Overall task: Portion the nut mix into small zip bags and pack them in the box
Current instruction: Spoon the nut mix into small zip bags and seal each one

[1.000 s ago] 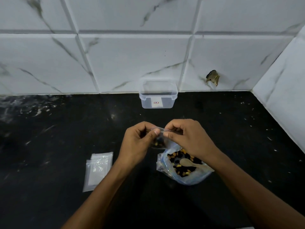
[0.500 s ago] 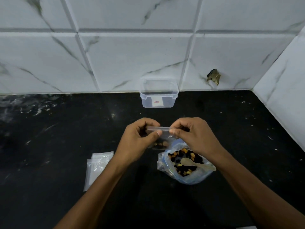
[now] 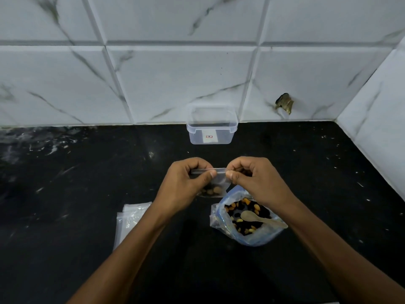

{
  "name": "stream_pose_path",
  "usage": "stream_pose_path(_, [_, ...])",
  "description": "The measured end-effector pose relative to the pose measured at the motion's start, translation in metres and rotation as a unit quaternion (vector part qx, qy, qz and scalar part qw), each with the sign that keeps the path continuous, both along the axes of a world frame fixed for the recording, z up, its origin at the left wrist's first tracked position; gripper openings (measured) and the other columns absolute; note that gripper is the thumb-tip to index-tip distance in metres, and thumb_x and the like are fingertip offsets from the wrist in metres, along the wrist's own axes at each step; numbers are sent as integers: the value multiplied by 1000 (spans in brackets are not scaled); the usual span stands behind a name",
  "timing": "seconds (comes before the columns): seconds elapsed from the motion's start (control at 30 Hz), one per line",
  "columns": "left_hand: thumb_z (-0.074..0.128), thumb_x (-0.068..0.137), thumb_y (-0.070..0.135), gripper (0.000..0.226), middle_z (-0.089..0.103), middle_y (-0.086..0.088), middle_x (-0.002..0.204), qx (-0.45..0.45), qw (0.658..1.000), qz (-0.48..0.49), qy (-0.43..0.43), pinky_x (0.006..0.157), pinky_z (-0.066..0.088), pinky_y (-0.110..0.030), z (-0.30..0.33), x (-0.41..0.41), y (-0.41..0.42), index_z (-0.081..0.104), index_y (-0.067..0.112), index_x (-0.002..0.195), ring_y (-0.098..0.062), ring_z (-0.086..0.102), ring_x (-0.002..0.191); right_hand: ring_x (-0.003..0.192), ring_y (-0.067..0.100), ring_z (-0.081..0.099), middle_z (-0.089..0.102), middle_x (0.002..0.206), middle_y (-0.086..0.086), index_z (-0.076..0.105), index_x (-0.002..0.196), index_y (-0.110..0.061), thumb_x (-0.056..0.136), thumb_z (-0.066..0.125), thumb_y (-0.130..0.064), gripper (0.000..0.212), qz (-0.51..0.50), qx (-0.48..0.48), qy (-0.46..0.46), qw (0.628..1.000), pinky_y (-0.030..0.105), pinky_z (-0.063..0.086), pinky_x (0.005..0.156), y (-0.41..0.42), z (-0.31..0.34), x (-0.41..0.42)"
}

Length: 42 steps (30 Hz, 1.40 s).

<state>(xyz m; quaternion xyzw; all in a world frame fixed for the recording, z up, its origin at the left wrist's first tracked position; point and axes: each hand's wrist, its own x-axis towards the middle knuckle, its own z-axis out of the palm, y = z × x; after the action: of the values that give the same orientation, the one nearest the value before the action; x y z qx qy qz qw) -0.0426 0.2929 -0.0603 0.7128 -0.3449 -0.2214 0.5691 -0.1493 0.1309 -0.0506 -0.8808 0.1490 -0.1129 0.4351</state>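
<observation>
Pinching the small zip bag (image 3: 215, 183) between them, left hand (image 3: 186, 185) and right hand (image 3: 256, 181) grip its top strip.

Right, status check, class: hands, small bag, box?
Left hand and right hand both pinching small bag at its top strip. Nuts in its bottom. Box open at wall, path clear; looks empty.

Single head view, looking forward and down, close over counter (image 3: 65, 216), facing tiled wall (image 3: 175, 80)

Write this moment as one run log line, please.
step: sealing | both hands pinch small bag top | spoon in nut bag | box open
</observation>
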Motion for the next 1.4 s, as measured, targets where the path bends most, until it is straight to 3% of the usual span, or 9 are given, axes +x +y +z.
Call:
stream_pose_path(0.2, [70,88,16,7,69,6,90,46,996,-12,-73,69,53,-16,0,4,-3,70,21,92,-4,68,83,72,2,64,68,76,-5,71,88,-17,87,65,-13,7,3,-16,2,1000,16,52,69,3,2,2])
stream_pose_path(0.53, [65,92,20,14,65,9,88,64,990,-26,-125,69,50,-13,-2,3,-6,64,33,86,0,64,82,75,1,62,67,76,-8,71,88,-17,86,65,-11,8,13,-45,-11,999,10,48,68,5,-1,3])
stream_pose_path(0.8, [65,90,15,15,68,6,94,62,992,-7,-105,78,56,-25,-10,15,8,65,30,89,-6,65,91,75,-6,60,64,78,-10,69,88,-18,87,64,-10,9,-11,-19,-3,1000,8,46,69,-2,-1,-2])
stream_pose_path(1.13, [65,92,14,11,69,9,87,69,993,11,-91,71,52,-13,-16,20,17,68,24,88,-1,66,86,80,-3,61,65,84,-8,67,94,-22,85,67,-13,12,19,7,24,1000,13,51,72,-1,-5,6])
stream_pose_path(1.4, [64,91,12,12,72,6,90,70,996,14,-48,79,56,-23,-23,37,32,70,23,88,-6,68,91,76,1,61,65,79,-7,68,88,-20,89,62,-15,8,51,-16,22,998,15,48,70,0,-13,20])
